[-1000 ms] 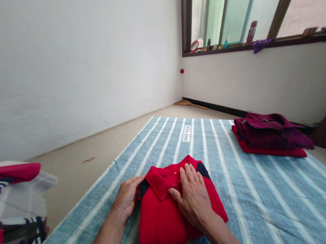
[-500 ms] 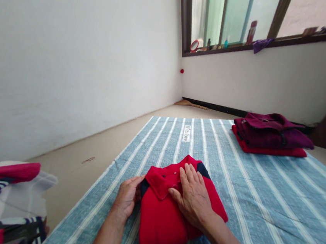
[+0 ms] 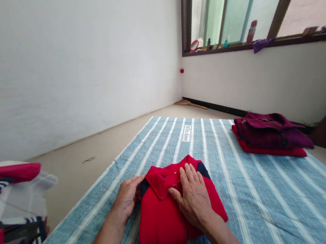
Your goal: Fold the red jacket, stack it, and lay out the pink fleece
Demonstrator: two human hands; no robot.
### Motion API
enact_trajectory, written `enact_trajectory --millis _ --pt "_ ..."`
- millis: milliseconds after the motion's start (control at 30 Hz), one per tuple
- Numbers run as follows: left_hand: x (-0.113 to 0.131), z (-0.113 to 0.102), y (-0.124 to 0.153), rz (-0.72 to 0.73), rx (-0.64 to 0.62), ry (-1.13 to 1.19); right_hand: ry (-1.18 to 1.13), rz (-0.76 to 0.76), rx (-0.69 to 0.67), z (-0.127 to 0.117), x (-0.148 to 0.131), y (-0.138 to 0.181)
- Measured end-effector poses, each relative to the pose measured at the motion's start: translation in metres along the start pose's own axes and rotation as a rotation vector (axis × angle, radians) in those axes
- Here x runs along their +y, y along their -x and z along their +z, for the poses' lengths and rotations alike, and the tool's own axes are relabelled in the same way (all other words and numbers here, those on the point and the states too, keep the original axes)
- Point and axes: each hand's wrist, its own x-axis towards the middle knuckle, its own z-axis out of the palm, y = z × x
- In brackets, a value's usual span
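A red collared shirt (image 3: 161,222) with navy shoulder patches lies folded on the blue-and-white striped cover (image 3: 107,205), its collar pointing away from me. My right hand (image 3: 194,195) rests flat on the shirt's front beside the collar, fingers stretched out. At the shirt's left shoulder, my left hand (image 3: 129,194) grips the navy edge, thumb on top and the other fingers curled, partly hidden under the cloth.
Folded maroon and red garments (image 3: 272,135) are stacked at the back right of the cover. Lower left, more clothes (image 3: 6,175) lie in and over a whitish plastic bag. A broom (image 3: 192,104) lies on the floor by the wall. Small items line the window sill (image 3: 229,49).
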Motion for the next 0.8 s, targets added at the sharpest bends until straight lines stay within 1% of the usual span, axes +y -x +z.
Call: enact_trajectory --millis 267,800 --pt "0.0008 0.0011 0.0016 0.015 -0.026 0.012 0.003 -0.007 0.005 -0.0001 0.0001 0.0005" --pt "-0.0006 -0.0005 0.0005 0.014 -0.023 0.004 0.000 -0.003 0.008 0.0002 0.0002 0.0004"
